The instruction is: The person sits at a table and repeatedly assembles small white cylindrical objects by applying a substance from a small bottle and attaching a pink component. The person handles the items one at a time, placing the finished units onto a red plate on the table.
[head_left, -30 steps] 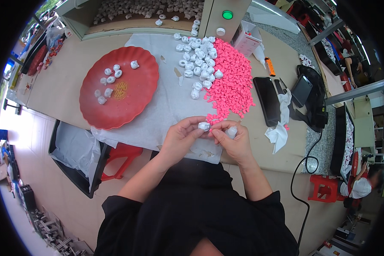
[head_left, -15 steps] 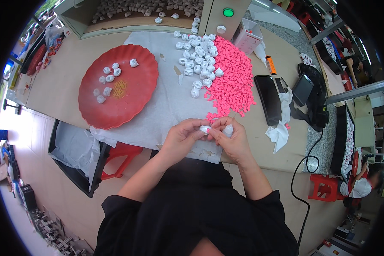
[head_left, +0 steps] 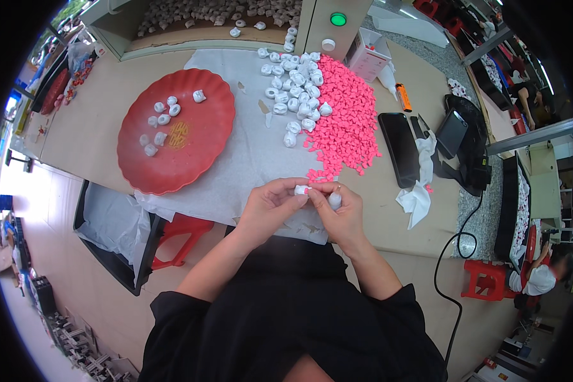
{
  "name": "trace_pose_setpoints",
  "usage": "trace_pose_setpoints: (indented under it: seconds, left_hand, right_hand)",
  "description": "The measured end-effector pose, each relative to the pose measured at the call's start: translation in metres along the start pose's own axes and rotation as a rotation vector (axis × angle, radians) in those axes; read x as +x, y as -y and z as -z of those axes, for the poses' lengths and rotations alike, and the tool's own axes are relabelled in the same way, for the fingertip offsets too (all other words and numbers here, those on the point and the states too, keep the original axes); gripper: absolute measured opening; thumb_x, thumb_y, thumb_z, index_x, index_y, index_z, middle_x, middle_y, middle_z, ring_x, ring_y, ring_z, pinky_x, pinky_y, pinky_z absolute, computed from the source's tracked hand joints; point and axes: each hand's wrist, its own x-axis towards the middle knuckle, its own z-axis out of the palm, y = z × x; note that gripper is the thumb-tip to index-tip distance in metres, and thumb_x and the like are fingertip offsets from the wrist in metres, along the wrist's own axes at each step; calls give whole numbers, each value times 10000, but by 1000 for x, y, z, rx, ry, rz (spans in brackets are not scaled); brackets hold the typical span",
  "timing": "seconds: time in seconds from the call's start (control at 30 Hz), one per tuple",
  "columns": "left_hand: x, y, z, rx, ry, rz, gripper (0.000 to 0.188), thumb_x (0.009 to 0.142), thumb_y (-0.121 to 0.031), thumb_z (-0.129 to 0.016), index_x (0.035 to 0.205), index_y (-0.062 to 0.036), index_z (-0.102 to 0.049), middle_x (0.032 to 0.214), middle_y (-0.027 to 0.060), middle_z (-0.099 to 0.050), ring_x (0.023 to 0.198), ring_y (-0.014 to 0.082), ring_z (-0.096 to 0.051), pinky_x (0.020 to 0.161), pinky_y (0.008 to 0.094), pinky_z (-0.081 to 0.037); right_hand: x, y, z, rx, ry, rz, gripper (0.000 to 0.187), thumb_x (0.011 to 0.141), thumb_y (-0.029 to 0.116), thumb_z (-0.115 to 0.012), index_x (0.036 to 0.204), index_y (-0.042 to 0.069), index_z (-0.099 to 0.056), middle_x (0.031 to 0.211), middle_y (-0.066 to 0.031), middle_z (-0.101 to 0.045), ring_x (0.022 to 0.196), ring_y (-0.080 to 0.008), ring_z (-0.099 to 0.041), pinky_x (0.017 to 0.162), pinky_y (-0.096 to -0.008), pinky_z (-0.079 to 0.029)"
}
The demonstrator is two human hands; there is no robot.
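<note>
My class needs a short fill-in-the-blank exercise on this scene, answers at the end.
The scalloped plate is coloured ____.
The heap of tiny pieces nearest the black phone is coloured ____.
The phone lies to that heap's ____.
The left hand holds a mostly ____ piece.
Missing words: red; pink; right; white.

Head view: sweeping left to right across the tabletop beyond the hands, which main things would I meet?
Scalloped red plate → cluster of white pieces → heap of pink pieces → large black phone → dark-screened handheld device.
</note>
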Motion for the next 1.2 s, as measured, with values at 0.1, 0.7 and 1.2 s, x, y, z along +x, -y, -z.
trace_pose_setpoints:
  seconds: [0.1,0.7,1.2]
  left_hand:
    - [-1,2,-3,-33,-44,2,231,852,19,-513,1076,33,-566,933,82,-609,819,108,-589,752,235,-481]
    - [1,14,-5,7,-120,8,210,823,9,-547,1028,42,-580,893,66,-628,785,79,-580,708,212,-476]
    - [3,3,-4,-97,-100,45,245,861,-75,-558,1079,37,-558,889,80,-617,731,119,-587,693,241,-490]
  right_hand:
    - [-3,-6,0,-68,7,92,109,798,35,-620,895,-15,-618,796,-76,-624,697,-105,-574,613,-235,-457]
    - [-5,-8,0,-217,3,307,117,760,-11,-612,874,-10,-585,761,-110,-597,665,-187,-588,601,-278,-465]
    - [0,-6,2,168,20,-68,149,824,53,-595,939,-38,-612,839,-68,-623,748,-85,-566,661,-223,-465]
